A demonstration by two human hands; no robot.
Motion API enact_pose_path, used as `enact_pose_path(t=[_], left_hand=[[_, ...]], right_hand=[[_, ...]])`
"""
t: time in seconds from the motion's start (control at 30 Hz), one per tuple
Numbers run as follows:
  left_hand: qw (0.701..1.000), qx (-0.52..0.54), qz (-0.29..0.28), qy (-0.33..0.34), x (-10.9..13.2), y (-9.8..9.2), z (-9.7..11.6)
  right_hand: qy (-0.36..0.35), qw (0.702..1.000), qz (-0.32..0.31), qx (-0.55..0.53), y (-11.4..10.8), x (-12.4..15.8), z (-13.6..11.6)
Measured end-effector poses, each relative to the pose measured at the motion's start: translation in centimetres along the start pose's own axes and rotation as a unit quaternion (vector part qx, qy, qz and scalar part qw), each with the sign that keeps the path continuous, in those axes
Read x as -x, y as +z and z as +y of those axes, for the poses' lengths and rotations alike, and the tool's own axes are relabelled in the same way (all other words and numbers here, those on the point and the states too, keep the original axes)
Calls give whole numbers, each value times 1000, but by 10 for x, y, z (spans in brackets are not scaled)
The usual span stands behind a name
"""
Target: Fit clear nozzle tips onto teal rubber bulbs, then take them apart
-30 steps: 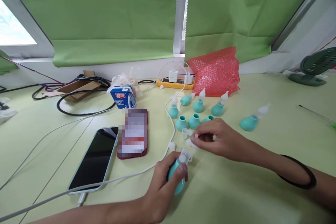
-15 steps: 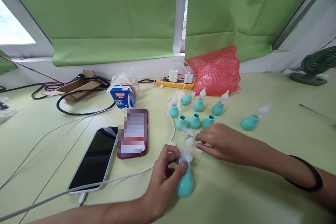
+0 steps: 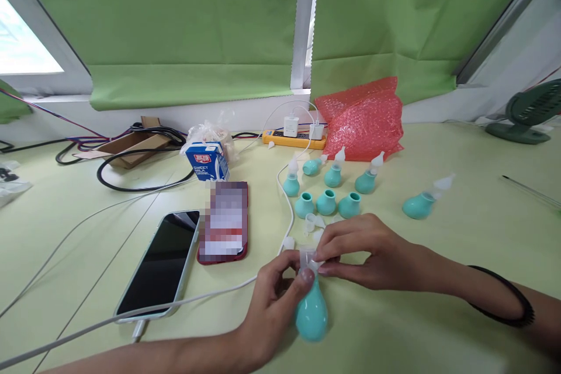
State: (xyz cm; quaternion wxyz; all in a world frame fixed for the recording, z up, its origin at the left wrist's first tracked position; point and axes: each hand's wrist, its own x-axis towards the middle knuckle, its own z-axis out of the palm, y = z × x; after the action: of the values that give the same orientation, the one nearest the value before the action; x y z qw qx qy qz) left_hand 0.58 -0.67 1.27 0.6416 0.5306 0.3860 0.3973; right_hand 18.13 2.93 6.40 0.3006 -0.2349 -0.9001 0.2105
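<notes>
left hand: the left hand (image 3: 274, 304) is closed around the teal bulb (image 3: 312, 317), with the thumb up at its neck.
bulb: from my feed it is glossy and pear-shaped, the fat end towards the camera, low over the table (image 3: 416, 333) at front centre.
tip: a clear tip (image 3: 308, 257) sits on the bulb's neck, touched by fingers of both hands.
right hand: the right hand (image 3: 359, 251) is pinched narrow on the clear tip; a black band (image 3: 504, 298) circles that wrist.
writing: i read "sweet milk drink" on the blue carton (image 3: 207, 162). the red item (image 3: 224, 222) beside it is blurred and i cannot read it.
table, left to right: pale yellow-green top; black cable loop (image 3: 131, 178); dark phone (image 3: 160, 263) on a white cable (image 3: 87, 327); orange power strip (image 3: 293, 139); a cluster of teal bulbs (image 3: 326, 201), some with tips and some open-necked; pink bubble wrap (image 3: 362, 120); one bulb lying alone (image 3: 421, 204); a green fan (image 3: 528, 114).
room: green blinds (image 3: 175, 23) hang across the window behind.
</notes>
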Motion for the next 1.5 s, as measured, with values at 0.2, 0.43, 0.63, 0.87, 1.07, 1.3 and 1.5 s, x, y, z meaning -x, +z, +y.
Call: enact_pose_path(t=[0.2, 0.43, 0.63, 0.87, 1.07, 1.3, 1.5], left_hand=[[1000, 19, -18, 17, 1, 1, 4], [999, 32, -11, 13, 1, 0, 3], [1000, 25, -2, 18, 0, 1, 3], [999, 26, 8, 19, 0, 1, 5], [1000, 0, 7, 18, 0, 0, 1], [1000, -9, 0, 27, -1, 1, 2], [1000, 13, 2, 9, 1, 1, 0]], right_hand=[[19, 995, 14, -100, 2, -3, 3], [-40, 997, 51, -34, 5, -3, 3], [-99, 991, 49, 78, 5, 1, 2], [-133, 968, 16, 214, 4, 6, -1], [-118, 976, 11, 185, 5, 5, 0], [-114, 963, 26, 244, 8, 5, -5], [-59, 982, 70, 166, -6, 1, 5]])
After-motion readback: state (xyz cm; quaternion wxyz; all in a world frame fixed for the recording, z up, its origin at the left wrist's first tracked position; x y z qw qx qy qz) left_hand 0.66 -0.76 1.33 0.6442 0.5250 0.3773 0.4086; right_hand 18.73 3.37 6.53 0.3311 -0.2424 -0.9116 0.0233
